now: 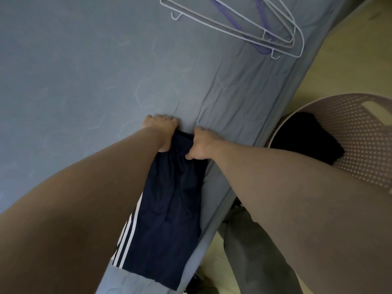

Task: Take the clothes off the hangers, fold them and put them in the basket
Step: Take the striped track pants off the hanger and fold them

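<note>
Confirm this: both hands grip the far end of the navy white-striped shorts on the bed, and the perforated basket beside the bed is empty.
One thing is wrong: the perforated basket beside the bed is not empty. The head view shows a dark garment lying in it. The rest stands: the left hand and right hand both grip the far end of the navy white-striped shorts.

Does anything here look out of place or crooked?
Nothing serious. The hangers lie in a crossed heap close to the edge of the bed and might slide off. The shorts lie flat.

Blue bed (84, 71) — hangers (244, 28), navy shorts (169, 209)
</note>
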{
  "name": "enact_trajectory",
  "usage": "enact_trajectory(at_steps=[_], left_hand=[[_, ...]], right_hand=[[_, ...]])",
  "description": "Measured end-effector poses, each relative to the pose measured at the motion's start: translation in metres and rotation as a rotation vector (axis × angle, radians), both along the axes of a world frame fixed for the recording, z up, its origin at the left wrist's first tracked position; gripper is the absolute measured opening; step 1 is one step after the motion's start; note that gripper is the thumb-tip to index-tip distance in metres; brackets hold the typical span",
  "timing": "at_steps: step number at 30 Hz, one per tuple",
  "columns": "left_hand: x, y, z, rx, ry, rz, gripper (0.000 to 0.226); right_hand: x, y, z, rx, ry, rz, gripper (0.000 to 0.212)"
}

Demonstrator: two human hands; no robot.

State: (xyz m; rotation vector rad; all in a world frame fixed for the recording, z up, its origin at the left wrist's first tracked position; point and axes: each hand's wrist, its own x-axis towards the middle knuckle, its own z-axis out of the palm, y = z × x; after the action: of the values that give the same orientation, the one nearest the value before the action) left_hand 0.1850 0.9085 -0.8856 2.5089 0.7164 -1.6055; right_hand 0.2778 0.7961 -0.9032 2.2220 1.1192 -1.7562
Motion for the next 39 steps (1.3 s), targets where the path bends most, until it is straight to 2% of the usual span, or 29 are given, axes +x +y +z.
enact_trajectory(at_steps=[2,5,7,10,12,15,17,21,26,29,32,39], left_hand=[[0.009,0.005,0.001,-0.059,0.098,-0.019,0.069],[0.023,0.005,0.005,-0.100,0.172,0.040,0.060],[0.031,0.006,0.009,-0.106,0.177,0.046,0.054],[0.044,0.012,0.016,-0.095,0.155,-0.012,0.057],[0.056,0.021,0.025,-0.003,0.016,-0.089,0.054],[0.073,0.034,0.047,0.217,-0.298,-0.217,0.034],[0.075,0.040,0.061,0.314,-0.466,-0.295,0.029],[0.049,0.041,0.082,0.275,-0.653,-0.323,0.037],[-0.028,0.002,0.102,0.332,-0.880,-0.418,0.032],[-0.092,-0.039,0.098,0.325,-0.847,-0.388,0.039],[-0.148,-0.080,0.084,0.266,-0.743,-0.353,0.043],[-0.208,-0.127,0.042,0.215,-0.579,-0.290,0.038]], right_hand=[[0.001,0.003,0.001,-0.012,0.019,0.047,0.066],[0.006,0.004,0.005,-0.015,0.038,0.055,0.047],[0.014,0.005,0.011,-0.008,0.058,0.050,0.041],[0.031,0.013,0.025,0.048,0.013,0.091,0.044],[0.048,0.022,0.037,0.143,-0.104,0.107,0.041],[0.076,0.036,0.062,0.327,-0.281,0.028,0.038],[0.091,0.041,0.078,0.399,-0.356,0.001,0.036],[0.085,0.033,0.104,0.472,-0.466,0.104,0.040],[0.017,-0.013,0.123,0.609,-0.471,0.221,0.045],[-0.044,-0.050,0.118,0.649,-0.444,0.276,0.048],[-0.100,-0.085,0.100,0.592,-0.417,0.341,0.052],[-0.171,-0.123,0.052,0.531,-0.308,0.383,0.048]])
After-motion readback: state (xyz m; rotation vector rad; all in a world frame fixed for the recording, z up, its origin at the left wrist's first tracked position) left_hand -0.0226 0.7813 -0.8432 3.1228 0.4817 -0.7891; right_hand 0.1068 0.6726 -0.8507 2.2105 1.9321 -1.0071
